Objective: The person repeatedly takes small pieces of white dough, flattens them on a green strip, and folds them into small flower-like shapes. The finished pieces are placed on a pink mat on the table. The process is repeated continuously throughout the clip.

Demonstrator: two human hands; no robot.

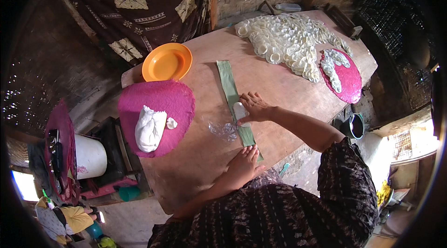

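Note:
A long green leaf strip (226, 80) lies lengthwise on the wooden board (177, 178). My right hand (253, 107) presses on a small white dough piece (241, 115) on the strip, fingers spread. My left hand (242, 166) rests palm down at the strip's near end, fingers extended. A clear plastic piece (221, 131) lies just left of the strip. Farther left, a pink mat (181, 103) bears a large white dough lump (148, 134) and a small piece beside it.
An orange dish (165, 61) sits at the back left. Many pale rings (279, 43) cover the back right, beside another pink mat (349, 85) with more. A white bucket (91, 155) stands off the left edge, a dark bucket (355, 127) right. Another person (70, 220) is at lower left.

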